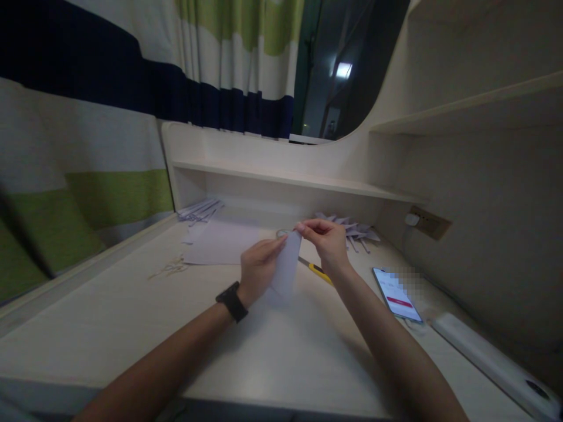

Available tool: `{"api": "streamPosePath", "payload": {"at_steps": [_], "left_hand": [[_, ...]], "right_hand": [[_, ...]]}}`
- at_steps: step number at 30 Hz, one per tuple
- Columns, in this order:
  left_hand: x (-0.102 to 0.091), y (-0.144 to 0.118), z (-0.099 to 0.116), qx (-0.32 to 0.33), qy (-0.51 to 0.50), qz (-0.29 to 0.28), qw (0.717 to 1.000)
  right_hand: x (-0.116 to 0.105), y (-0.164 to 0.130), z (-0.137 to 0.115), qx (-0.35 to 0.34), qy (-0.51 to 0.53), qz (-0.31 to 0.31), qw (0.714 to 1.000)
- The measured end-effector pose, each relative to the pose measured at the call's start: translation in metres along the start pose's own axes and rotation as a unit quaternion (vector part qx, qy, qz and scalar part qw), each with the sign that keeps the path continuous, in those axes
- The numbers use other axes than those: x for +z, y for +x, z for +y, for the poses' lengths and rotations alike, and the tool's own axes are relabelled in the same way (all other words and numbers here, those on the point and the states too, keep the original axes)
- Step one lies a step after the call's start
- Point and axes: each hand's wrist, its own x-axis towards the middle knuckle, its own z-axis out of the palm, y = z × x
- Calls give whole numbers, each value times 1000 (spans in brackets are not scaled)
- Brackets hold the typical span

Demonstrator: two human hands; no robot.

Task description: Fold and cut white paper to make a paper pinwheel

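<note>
A white sheet of paper point(287, 266) is held up above the desk between both hands. My left hand point(259, 266), with a black watch on the wrist, grips the sheet along its left side, thumb on top. At the upper right corner of the sheet, my right hand point(324, 239) pinches with thumb and fingertips. Behind the paper, a small roundish object point(281, 232) is partly hidden and hard to make out. A yellow and black utility knife point(320, 272) lies under the right wrist, its far part reaching behind the paper.
White paper sheets point(220, 243) lie at the back left beside folded paper strips point(200, 210) and thin string-like pieces point(172, 267). Several folded paper shapes point(352, 228) sit at the back right. A lit phone point(398, 295) and a long white object point(488, 357) lie along the right wall.
</note>
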Motion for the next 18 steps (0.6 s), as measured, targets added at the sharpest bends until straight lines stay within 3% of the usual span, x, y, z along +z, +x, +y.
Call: {"api": "streamPosePath", "payload": {"at_steps": [10, 18], "left_hand": [[-2, 1, 4, 14, 11, -1, 1000], [-4, 1, 1, 64, 48, 7, 997]], "right_hand": [[-1, -1, -1, -13, -30, 13, 999], [4, -3, 0, 5, -37, 17, 999]]}}
